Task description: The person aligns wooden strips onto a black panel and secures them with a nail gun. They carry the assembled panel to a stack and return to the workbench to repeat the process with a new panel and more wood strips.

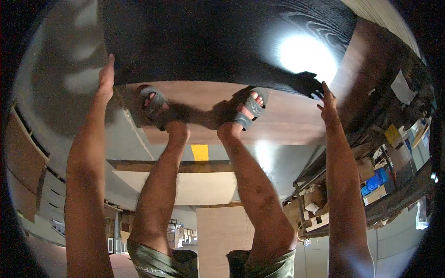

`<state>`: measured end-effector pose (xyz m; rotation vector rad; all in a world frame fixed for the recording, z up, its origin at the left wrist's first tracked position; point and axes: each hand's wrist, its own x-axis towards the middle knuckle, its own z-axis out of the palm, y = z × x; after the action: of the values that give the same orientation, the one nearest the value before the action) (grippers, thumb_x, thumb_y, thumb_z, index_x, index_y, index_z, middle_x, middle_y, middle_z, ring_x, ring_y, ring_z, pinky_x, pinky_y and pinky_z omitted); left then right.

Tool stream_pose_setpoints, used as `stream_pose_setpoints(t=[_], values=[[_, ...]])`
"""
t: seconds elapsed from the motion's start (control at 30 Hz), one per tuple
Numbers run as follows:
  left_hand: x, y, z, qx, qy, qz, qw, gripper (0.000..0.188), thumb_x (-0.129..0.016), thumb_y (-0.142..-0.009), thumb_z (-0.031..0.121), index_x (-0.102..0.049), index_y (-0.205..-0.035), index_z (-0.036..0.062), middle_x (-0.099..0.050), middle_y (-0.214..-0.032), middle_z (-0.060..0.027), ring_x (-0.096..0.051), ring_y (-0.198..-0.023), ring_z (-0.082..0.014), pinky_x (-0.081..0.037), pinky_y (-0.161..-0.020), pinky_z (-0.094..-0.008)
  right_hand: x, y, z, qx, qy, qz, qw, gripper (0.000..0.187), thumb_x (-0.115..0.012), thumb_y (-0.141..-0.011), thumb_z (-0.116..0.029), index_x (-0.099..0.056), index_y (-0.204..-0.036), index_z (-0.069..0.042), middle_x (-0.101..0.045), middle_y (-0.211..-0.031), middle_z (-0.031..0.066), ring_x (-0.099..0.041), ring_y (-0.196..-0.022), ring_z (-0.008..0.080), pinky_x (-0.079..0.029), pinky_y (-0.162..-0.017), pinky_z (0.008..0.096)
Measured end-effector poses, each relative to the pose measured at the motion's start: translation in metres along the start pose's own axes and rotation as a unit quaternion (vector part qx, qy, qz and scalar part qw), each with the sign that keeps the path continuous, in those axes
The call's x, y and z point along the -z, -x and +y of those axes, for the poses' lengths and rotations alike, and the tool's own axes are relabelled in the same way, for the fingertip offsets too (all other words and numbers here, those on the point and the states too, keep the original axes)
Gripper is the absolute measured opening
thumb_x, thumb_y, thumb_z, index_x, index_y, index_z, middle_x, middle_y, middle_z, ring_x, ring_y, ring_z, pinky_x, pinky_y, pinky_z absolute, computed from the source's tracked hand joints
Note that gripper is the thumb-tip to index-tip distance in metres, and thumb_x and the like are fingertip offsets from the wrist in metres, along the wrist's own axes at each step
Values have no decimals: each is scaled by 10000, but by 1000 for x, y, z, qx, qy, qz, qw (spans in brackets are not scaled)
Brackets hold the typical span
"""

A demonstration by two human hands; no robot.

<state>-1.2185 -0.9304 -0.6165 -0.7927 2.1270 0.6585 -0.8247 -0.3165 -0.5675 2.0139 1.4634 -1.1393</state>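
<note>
A large black wood-grain panel lies in front of me, and a bright lamp reflection shines on its right part. My left hand is at the panel's left edge, its fingers stretched out along that side. By the near right corner is my right hand, fingers apart; its dark shadow falls on the panel. Whether the right fingertips touch the edge is hard to tell. Beneath the black panel, a reddish-brown wooden sheet shows, and my sandalled feet stand on it.
On the right runs a rack holding wood offcuts and a blue bundle. Behind my feet lie a yellow strip, a pale board and a plywood sheet. Brown panels lean at the far left.
</note>
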Motion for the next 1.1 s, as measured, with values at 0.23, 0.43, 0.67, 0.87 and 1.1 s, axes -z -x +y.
stream_pose_setpoints(t=[0.23, 0.43, 0.67, 0.87, 1.1], values=[[42, 2, 6, -76, -140, 69, 985, 992, -368, -942, 759, -426, -1448, -92, -443, -1492, -278, -405, -1412, -365, -288, -1161, -455, 18, 6, -12, 21, 69, 26, 997, 1110, -492, -749, -908, -496, -1435, -35, -602, -1239, 217, -568, -1122, 297, -400, -958, 482], [64, 50, 26, -40, -199, 80, 976, 987, -353, -931, 784, -611, -1235, -118, -606, -1293, -286, -550, -1266, -387, -378, -1082, -418, 61, -35, 6, 129, 32, 36, 990, 1015, -617, -797, -791, -541, -1388, 30, -600, -1260, 178, -571, -1124, 275, -422, -991, 391], [119, 138, 66, -28, -267, 83, 960, 911, -347, -971, 724, -637, -1182, -114, -661, -1168, -291, -617, -1143, -415, -440, -983, -453, 105, 67, -74, 87, 203, 100, 970, 1066, -477, -789, -880, -665, -1157, 102, -651, -1159, 310, -607, -1154, 418, -455, -1000, 456], [187, 266, 79, -64, -377, 53, 922, 789, -373, -1011, 623, -646, -1180, -97, -648, -1207, -300, -607, -1141, -465, -463, -953, -510, 172, 193, -65, 126, 387, 9, 914, 985, -467, -847, -813, -618, -1249, 73, -604, -1275, 325, -581, -1233, 424, -470, -1029, 474], [262, 373, 30, -155, -523, -32, 837, 679, -389, -996, 540, -699, -1072, -60, -657, -1142, -313, -604, -1109, -493, -450, -1004, -524, 265, 399, 155, -33, 321, 72, 944, 751, -624, -816, -680, -668, -1258, -75, -676, -1211, 223, -632, -1166, 379, -489, -995, 449]])
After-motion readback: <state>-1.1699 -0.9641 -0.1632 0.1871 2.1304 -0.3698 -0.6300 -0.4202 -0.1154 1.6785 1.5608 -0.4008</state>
